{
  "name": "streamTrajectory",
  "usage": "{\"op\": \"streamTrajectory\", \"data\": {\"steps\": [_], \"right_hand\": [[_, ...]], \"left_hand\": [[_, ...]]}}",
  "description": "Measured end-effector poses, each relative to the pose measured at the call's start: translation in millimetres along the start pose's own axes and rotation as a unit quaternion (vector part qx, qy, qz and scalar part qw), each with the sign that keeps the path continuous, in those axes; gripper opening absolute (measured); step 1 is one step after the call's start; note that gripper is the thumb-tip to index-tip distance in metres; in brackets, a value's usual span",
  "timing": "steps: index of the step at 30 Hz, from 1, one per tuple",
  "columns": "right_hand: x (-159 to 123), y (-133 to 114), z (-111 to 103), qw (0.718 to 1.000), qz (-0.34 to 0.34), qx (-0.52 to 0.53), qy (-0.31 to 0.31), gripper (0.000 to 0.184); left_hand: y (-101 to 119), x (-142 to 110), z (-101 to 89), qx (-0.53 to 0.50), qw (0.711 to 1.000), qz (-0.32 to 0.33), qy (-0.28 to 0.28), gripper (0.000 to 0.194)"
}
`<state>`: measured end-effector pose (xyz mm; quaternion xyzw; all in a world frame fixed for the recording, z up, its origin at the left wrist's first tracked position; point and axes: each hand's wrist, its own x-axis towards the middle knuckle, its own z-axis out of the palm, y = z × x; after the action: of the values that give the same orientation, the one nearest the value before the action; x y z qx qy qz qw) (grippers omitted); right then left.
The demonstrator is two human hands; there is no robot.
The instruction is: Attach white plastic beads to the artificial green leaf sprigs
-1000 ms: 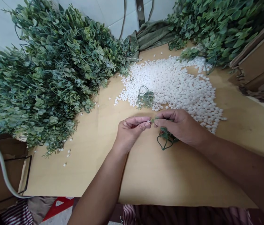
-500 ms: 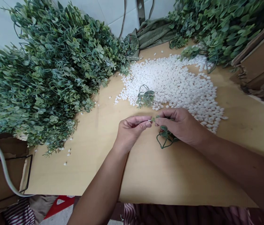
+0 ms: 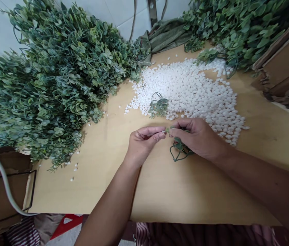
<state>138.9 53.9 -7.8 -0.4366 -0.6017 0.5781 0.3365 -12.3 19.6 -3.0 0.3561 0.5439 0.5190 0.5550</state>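
My left hand (image 3: 145, 143) pinches a small white piece (image 3: 163, 132) between thumb and forefinger, mostly covered by the fingertips. Facing it, my right hand (image 3: 194, 136) is closed on an artificial leaf sprig (image 3: 180, 145), whose dark green stem loops hang below the palm. A pale green tip of the sprig spans the narrow gap between both hands, at the white piece. Just beyond my fingers, another leaf sprig (image 3: 159, 106) lies at the near edge of a spread of small white pieces (image 3: 185, 85).
A large heap of artificial greenery (image 3: 64, 82) fills the left side of the cardboard-coloured tabletop (image 3: 198, 191). More greenery (image 3: 236, 30) is piled at the back right beside a torn cardboard box (image 3: 285, 58). A green cloth (image 3: 168, 36) lies at the back, and a white cable (image 3: 0, 171) curves at the left.
Both hands hold nearly the same pose, tip to tip. The sprig's hanging loops have shifted very slightly left and up, while the whole view has moved a little.
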Motion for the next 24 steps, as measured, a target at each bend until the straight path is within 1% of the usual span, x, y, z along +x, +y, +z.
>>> {"op": "streamTrajectory", "data": {"steps": [4,11,19,24], "right_hand": [[0.0,-0.3,-0.1,1.000,-0.010,-0.004,0.003,0.020],[-1.9,-0.9,2.0,1.000,-0.011,-0.014,0.005,0.019],[-1.4,-3.2,2.3,0.999,-0.020,-0.025,-0.002,0.020],[-0.6,-2.9,4.3,0.998,-0.048,-0.040,-0.001,0.022]], "left_hand": [[-0.2,0.8,-0.1,0.006,1.000,0.001,-0.005,0.021],[-1.5,0.9,-0.5,0.020,1.000,0.007,0.007,0.021],[-2.8,1.6,0.8,0.016,1.000,0.002,0.014,0.016],[-4.0,3.1,1.8,0.010,1.000,0.010,0.014,0.015]]}}
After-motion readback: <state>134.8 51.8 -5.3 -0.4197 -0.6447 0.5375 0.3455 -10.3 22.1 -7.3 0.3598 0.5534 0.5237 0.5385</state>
